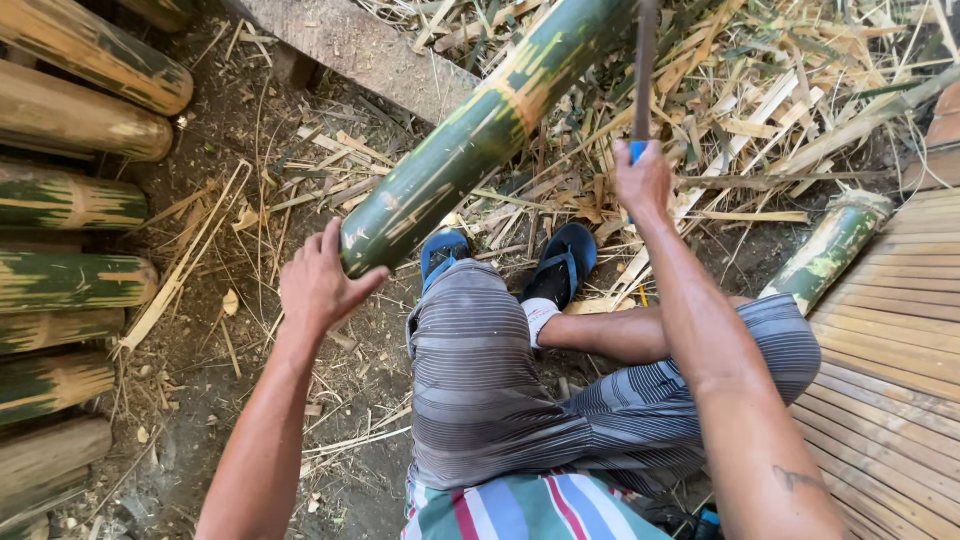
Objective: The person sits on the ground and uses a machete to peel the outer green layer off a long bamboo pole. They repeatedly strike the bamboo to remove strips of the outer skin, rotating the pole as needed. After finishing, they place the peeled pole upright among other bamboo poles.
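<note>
Two hands share the work here. The left hand (318, 285) cups the near cut end of a green bamboo pole (480, 135), fingers curled round its rim and thumb spread — a firm but partly open hold, probably meant to keep the round, slippery stalk from rolling. The pole slants from that hand up and away to the far right, its upper length leaning over a grey plank (350, 45), so it lies at an angle a blade can meet. Its skin is glossy and dark green, streaked with pale yellow scrapes and crossed by a tan node ring. The right hand (642, 180) is closed tight round the blue handle of a long dark blade (644, 70), held upright just right of the pole; whether the edge touches the bamboo cannot be told. The person sits on the ground with legs in grey striped shorts, feet in blue sandals (560, 262) just below the pole. Dry shavings (760, 110) — flat, straw-coloured, splintery — litter the far ground. At left, cut logs (75, 200) lie stacked, ends facing in. A short green piece (830, 245) lies at right beside smooth split slats (890, 350).
</note>
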